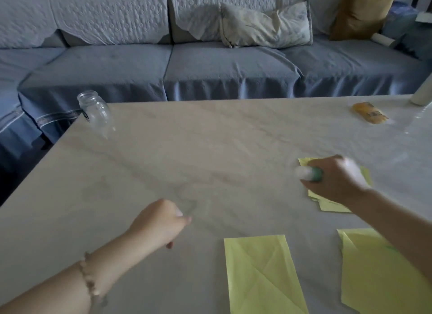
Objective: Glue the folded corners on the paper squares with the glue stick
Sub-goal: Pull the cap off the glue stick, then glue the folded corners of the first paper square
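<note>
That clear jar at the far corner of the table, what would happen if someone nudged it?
The jar looks like clear glass, so probably hard, slick and breakable. It stands at the table corner, so a nudge outward could send it off. It seems empty and lidless, so likely light and easy to slide or tip.

Showing a glass jar [94, 110] standing at the far left corner of the marbled desk [210, 150], an orange packet [369, 113] lying far right near a white cylinder [423, 91], a blue sofa [210, 65] carrying two cushions [266, 24] beyond.
</note>
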Motion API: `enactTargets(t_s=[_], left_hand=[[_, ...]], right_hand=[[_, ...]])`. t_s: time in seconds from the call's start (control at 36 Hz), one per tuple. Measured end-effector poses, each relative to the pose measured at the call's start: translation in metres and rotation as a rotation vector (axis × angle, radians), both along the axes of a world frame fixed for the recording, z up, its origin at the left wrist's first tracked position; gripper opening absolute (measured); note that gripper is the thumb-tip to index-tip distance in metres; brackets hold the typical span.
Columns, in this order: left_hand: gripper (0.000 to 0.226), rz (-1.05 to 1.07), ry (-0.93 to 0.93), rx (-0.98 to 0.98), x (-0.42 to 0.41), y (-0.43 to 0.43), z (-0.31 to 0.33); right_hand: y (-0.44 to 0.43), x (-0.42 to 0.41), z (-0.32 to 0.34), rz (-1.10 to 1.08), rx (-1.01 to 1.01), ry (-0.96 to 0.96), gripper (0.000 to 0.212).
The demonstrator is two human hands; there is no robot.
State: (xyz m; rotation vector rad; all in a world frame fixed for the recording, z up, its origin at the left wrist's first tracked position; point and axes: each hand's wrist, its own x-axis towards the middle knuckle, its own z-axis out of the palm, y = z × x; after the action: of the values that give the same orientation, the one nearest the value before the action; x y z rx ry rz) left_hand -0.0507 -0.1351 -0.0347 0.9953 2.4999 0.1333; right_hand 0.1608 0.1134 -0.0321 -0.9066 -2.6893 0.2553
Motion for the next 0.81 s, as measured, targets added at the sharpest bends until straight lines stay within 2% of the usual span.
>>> enactTargets(t_s=[0.03, 0.08, 0.14, 0.19, 0.28, 0.33, 0.39, 0.5, 0.56, 0.58, 0.67, 0.72, 0.78, 0.81], left_hand=[[0.053, -0.010, -0.086, 0.113, 0.007, 0.015, -0.006], [0.036, -0.004, -0.235, 0.319, 0.027, 0.046, -0.012], [0.020, 0.022, -0.327, 0.400, 0.044, 0.061, -0.018], [0.021, -0.019, -0.394, 0.476, 0.051, 0.062, -0.031], [0.014, -0.162, -0.230, 0.635, 0.045, 0.051, -0.055], [0.033, -0.189, -0.131, 0.638, 0.036, 0.041, -0.072], [0.048, -0.102, -0.087, 0.585, 0.030, 0.032, -0.079], [0.036, -0.039, 0.169, 0.640, 0.023, 0.022, -0.102], [0.023, -0.034, 0.180, 0.651, 0.021, 0.019, -0.110], [0.024, -0.015, 0.176, 0.664, 0.021, 0.018, -0.112], [0.046, 0.023, 0.218, 0.675, 0.025, 0.019, -0.112], [0.052, 0.015, 0.232, 0.733, 0.035, 0.019, -0.095], [0.059, 0.005, 0.091, 0.824, 0.048, 0.018, -0.066], [0.057, 0.016, -0.063, 0.842, 0.057, 0.017, -0.048]], right_hand=[[-0.010, -0.018, -0.003, -0.009, 0.022, 0.040, 0.036], [-0.030, -0.046, -0.007, -0.051, -0.129, -0.005, 0.040], [-0.043, -0.054, -0.016, -0.103, -0.252, 0.048, 0.041], [-0.053, -0.053, -0.027, -0.149, -0.341, 0.106, 0.040], [-0.068, -0.043, -0.041, -0.152, -0.440, 0.138, 0.042], [-0.075, -0.035, -0.043, -0.150, -0.542, 0.178, 0.044], [-0.082, -0.029, -0.044, -0.134, -0.644, 0.231, 0.042], [-0.098, -0.018, -0.037, -0.061, -0.930, 0.383, 0.030], [-0.104, -0.013, -0.030, -0.034, -1.098, 0.465, 0.024], [-0.107, -0.012, -0.027, -0.020, -1.180, 0.511, 0.022], [-0.113, -0.008, -0.019, 0.012, -1.383, 0.669, 0.028], [-0.115, -0.008, -0.014, 0.015, -1.481, 0.802, 0.026], [-0.117, -0.007, -0.009, 0.017, -1.524, 0.885, 0.030], [-0.118, -0.007, -0.005, 0.034, -1.538, 0.919, 0.030]])
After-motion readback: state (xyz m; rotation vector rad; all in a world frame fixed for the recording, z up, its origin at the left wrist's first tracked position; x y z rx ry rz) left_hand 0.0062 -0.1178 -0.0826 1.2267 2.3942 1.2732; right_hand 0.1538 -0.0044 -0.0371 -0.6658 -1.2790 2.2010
